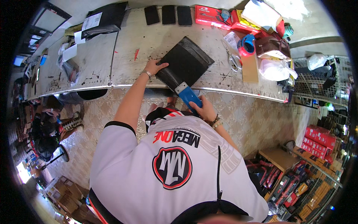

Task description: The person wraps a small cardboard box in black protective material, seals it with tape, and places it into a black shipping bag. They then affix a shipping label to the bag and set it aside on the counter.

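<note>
A flat, square parcel in black plastic [184, 60] lies tilted on the worktable [128, 61], one corner towards me. My left hand [154, 67] grips its left corner, thumb on top; its other fingers are partly hidden. In my right hand [205, 107] is a blue tape dispenser [190, 96] with a riveted grey metal end. That end rests against the parcel's near corner, at the table's front edge. A shiny band runs along the parcel's lower left side, and I cannot tell whether it is tape or folded plastic.
Three phones [168, 15] lie at the back beside red boxes [212, 16]. Scissors [234, 60], tape rolls [246, 44] and a white plastic bag [275, 69] sit to the right. A larger black parcel [107, 19] is at back left. Another person [47, 134] is at far left.
</note>
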Action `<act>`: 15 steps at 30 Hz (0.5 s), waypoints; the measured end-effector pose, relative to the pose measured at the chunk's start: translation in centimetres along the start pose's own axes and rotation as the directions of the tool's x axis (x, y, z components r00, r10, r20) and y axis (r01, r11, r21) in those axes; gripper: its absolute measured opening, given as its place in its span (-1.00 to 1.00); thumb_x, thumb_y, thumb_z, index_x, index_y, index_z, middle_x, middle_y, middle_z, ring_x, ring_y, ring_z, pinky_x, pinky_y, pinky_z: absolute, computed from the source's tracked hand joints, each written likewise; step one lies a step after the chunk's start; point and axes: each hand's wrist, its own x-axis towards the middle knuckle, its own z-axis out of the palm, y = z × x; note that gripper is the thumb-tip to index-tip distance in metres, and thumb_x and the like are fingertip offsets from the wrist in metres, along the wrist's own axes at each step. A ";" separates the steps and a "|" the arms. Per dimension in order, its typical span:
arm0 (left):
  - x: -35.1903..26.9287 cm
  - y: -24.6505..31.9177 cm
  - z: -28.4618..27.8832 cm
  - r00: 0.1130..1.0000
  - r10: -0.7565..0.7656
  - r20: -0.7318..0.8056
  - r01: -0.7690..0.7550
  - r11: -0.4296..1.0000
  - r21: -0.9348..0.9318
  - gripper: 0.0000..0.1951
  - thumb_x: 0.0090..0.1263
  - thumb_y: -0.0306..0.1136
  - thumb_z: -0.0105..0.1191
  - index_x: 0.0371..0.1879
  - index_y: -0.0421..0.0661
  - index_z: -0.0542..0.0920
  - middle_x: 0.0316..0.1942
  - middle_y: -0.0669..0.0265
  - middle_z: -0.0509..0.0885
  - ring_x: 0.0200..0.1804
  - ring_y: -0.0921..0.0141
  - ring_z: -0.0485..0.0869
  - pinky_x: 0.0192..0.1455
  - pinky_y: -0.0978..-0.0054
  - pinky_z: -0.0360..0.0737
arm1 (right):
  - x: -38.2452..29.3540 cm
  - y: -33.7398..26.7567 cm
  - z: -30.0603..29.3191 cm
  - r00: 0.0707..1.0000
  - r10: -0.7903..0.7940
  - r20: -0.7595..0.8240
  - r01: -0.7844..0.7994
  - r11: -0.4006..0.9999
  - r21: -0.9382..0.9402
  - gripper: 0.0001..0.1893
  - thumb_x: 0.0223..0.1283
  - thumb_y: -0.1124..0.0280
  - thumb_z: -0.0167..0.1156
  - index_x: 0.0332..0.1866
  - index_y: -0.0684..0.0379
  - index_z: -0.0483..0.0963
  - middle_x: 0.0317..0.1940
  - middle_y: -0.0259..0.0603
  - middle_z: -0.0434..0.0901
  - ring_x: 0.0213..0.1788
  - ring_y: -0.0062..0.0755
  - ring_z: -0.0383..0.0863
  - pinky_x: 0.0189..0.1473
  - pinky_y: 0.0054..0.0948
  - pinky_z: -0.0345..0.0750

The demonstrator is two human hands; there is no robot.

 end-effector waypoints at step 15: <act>1.7 -2.1 1.1 0.914 -0.348 0.208 0.382 0.911 -0.154 -0.07 -0.04 0.52 0.07 -0.19 -0.32 0.62 -0.34 0.22 0.66 -0.34 0.36 0.59 -0.29 0.43 0.49 | -0.3 0.2 -2.3 0.994 0.107 0.002 -0.100 0.933 -0.346 -0.39 0.07 -0.20 0.17 -0.13 0.22 0.38 -0.36 0.09 0.62 -0.27 0.07 0.63 -0.24 -0.10 0.53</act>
